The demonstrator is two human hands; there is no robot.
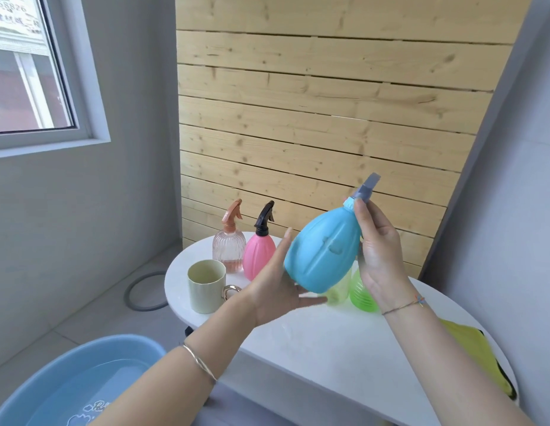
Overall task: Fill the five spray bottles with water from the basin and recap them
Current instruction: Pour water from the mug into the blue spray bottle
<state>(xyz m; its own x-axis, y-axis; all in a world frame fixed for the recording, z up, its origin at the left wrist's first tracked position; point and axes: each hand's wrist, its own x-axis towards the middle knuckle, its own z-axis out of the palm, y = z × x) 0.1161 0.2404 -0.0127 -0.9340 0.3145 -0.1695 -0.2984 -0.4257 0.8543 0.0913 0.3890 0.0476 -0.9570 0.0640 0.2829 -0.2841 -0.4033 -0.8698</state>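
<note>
Now | right fingers grip blue bottle | left fingers flat beneath | basin print illegible

My right hand is raised, palm turned left, thumb and fingers closed round the neck of the blue bottle. My left hand lies flat-fingered against its lower side, thumb pointing up, lower than the right.

You see a white table across the frame's centre and lower right. On it, centre left: mug, clear bottle, pink bottle. Centre: yellowish bottle beside green bottle, both partly hidden. Lower right: cloth.
</note>
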